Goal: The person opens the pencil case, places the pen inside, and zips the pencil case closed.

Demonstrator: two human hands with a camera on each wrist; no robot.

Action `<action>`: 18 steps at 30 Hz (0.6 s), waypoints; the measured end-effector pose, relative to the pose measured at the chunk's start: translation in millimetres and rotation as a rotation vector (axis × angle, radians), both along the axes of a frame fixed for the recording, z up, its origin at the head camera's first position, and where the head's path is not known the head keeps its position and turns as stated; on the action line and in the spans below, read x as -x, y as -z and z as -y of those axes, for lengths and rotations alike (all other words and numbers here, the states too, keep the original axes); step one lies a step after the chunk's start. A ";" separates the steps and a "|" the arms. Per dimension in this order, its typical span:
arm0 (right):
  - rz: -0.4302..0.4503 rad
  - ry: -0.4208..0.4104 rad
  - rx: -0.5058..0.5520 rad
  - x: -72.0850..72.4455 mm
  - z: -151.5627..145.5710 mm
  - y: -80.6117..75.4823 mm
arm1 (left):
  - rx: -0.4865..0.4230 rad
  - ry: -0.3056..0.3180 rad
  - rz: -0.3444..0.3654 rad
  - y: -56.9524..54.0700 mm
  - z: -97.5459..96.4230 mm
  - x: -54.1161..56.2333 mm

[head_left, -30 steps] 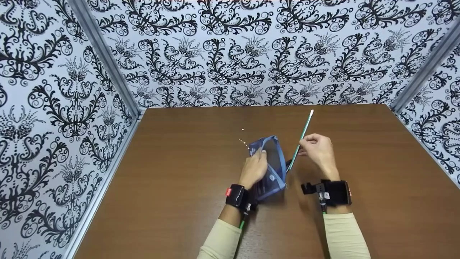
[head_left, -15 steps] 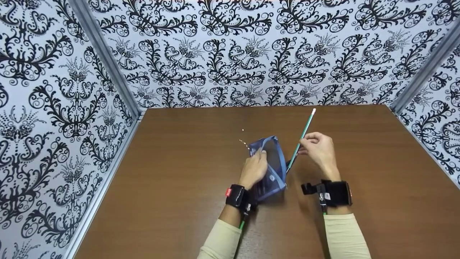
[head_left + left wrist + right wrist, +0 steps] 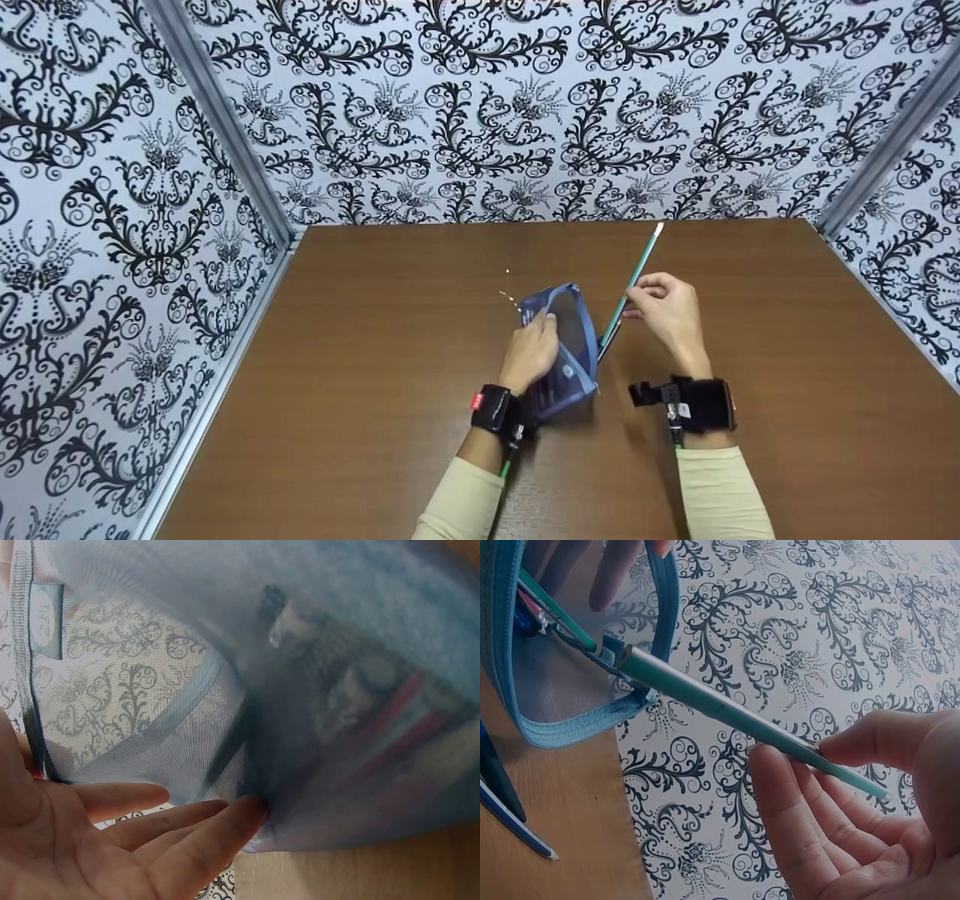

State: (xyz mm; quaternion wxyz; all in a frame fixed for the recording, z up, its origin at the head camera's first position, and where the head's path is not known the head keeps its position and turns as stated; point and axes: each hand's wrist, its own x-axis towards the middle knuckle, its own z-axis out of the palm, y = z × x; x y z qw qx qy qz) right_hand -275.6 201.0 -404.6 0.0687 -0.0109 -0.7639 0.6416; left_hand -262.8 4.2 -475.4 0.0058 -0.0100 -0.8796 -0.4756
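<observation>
The left hand (image 3: 531, 351) holds a see-through blue pouch (image 3: 556, 391) — and the right hand (image 3: 669, 313) pinches a green pencil (image 3: 641, 268), one end near the pouch's mouth.

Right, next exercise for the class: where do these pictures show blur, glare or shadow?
Left wrist view: the pouch looms close, its contents blurred behind hazy mesh; right wrist view: a bright highlight runs along the held pencil; head view: soft shadow darkens the table beside the right sleeve.
</observation>
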 end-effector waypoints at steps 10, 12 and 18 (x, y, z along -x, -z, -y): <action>-0.026 0.003 0.001 -1.7 3.5 -3.0 | -0.004 -0.004 -0.005 -2.5 0.3 -1.0; -0.035 0.011 -0.009 1.5 2.1 1.6 | -0.009 -0.006 0.003 -2.5 0.2 -1.0; -0.065 0.021 -0.003 1.4 1.9 4.2 | 0.004 -0.006 -0.008 -1.1 0.2 1.2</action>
